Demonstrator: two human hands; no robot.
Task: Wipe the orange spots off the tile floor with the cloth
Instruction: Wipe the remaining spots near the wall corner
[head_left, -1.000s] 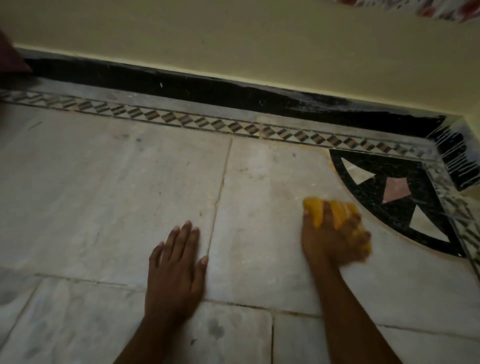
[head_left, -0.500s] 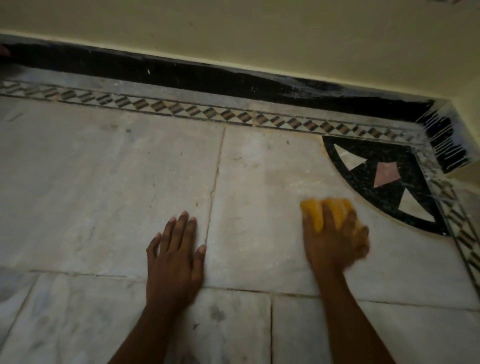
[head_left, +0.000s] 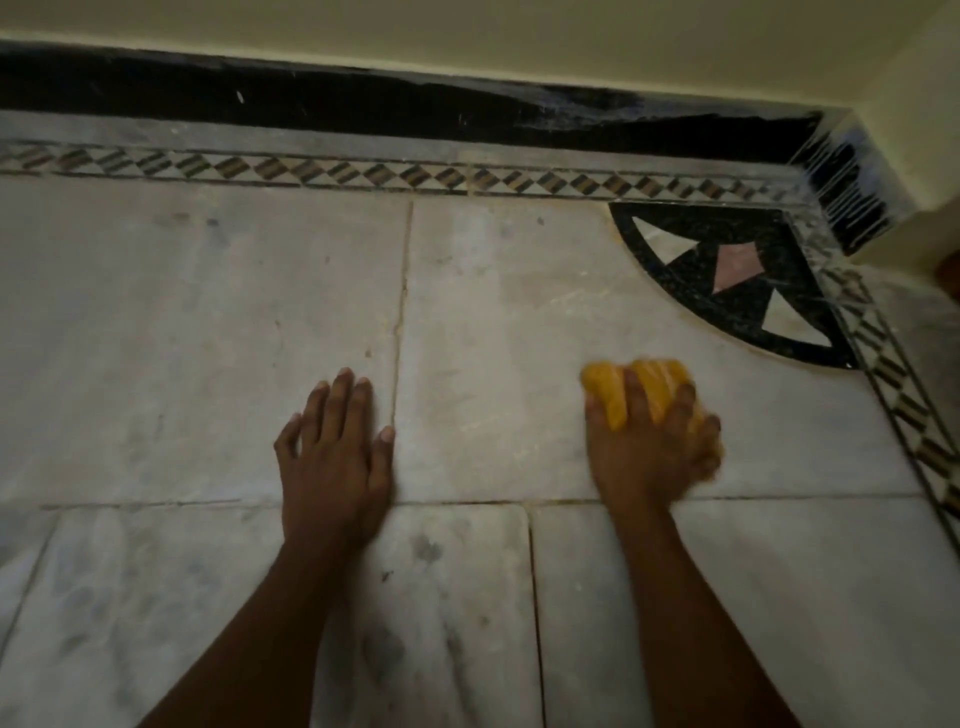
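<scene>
Pale marble tile floor, black skirting, right hand grip around yellow cloth, left hand flat

Dim, warm, even lighting; soft overall. Motion blur on the right hand and yellow cloth. Wide-angle bowing along the black skirting beyond the hand.

R hand fingers motion-blurred, cloth mostly hidden under them; both forearms cut off at btm edge.
</scene>
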